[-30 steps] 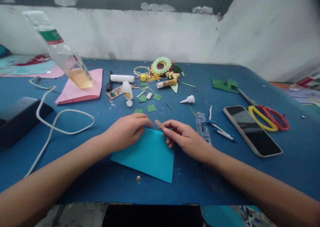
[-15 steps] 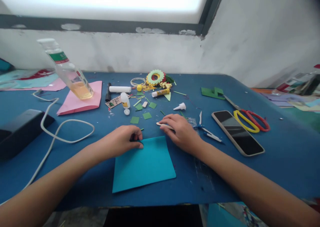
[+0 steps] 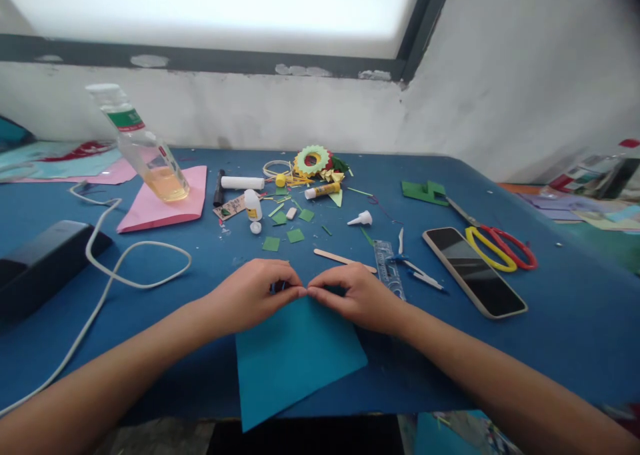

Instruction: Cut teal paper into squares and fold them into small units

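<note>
A sheet of blue paper (image 3: 300, 361) hangs toward me over the front part of the table, its upper edge pinched by both hands. My left hand (image 3: 260, 291) closes thumb and fingers on that edge from the left. From the right, my right hand (image 3: 357, 295) pinches it too, and the fingertips of the two hands nearly touch. Just beyond my right hand lies a wooden craft stick (image 3: 340, 259). A clear ruler (image 3: 387, 268) and a blue-and-white compass (image 3: 417, 271) rest to its right.
Green paper squares (image 3: 295, 235), a glue bottle (image 3: 253, 205), its nozzle cap (image 3: 361, 219) and a glue stick (image 3: 323, 190) lie farther back. At right are a phone (image 3: 475, 271) and scissors (image 3: 500, 245). A clear bottle (image 3: 155, 161) stands on pink paper (image 3: 135, 218) at left, near a white cable (image 3: 100, 288).
My right hand has left the craft stick, which now lies on the table, and has moved to the paper's edge. The paper has shifted right and toward me.
</note>
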A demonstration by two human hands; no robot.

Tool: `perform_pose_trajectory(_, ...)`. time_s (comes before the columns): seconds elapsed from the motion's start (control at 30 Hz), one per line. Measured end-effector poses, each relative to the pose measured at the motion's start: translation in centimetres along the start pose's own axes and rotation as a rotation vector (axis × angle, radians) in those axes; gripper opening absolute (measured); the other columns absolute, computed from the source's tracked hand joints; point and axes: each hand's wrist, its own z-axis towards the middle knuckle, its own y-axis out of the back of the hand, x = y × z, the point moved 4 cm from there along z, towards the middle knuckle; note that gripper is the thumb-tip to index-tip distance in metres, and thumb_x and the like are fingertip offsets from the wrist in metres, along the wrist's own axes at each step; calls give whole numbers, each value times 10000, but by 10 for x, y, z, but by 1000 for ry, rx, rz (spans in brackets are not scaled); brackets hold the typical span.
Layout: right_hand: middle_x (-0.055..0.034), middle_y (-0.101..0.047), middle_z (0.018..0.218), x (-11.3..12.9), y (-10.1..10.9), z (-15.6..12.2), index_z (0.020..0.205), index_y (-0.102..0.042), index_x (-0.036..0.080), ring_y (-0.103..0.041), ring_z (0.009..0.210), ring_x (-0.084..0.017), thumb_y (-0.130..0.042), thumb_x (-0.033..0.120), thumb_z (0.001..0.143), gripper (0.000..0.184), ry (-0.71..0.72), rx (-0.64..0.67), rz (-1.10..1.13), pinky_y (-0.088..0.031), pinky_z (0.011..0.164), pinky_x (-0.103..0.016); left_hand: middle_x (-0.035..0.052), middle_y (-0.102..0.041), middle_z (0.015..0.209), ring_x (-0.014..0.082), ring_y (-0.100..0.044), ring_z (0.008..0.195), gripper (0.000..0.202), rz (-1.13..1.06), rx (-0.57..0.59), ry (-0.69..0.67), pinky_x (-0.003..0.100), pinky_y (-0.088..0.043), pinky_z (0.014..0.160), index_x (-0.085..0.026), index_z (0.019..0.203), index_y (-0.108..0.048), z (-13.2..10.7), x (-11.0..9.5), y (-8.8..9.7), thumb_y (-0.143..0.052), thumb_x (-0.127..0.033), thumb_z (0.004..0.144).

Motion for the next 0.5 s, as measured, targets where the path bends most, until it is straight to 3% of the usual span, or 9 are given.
perform_pose_trajectory(0.23,-25,-734,776,-13,26,-1,752,-731,183,-659,731,-191,-584,330,780,210,-213,-115,117,-477,607,-256,3,-653,704,123,-545,651,243,-138,-8,84,218,-386,563,-163,748,-681,1,16,25,-571,-376,788)
perform_pose_trajectory(0.5,-8,-718,725,-30,50,-3,700,-741,226,-626,700,-181,-677,371,677,161,-329,-303,263,-470,614,-286,-12,-566,578,95,-449,537,276,-231,-137,175,221,-321,480,-152,712,-683,-4,29,50,-622,-421,712)
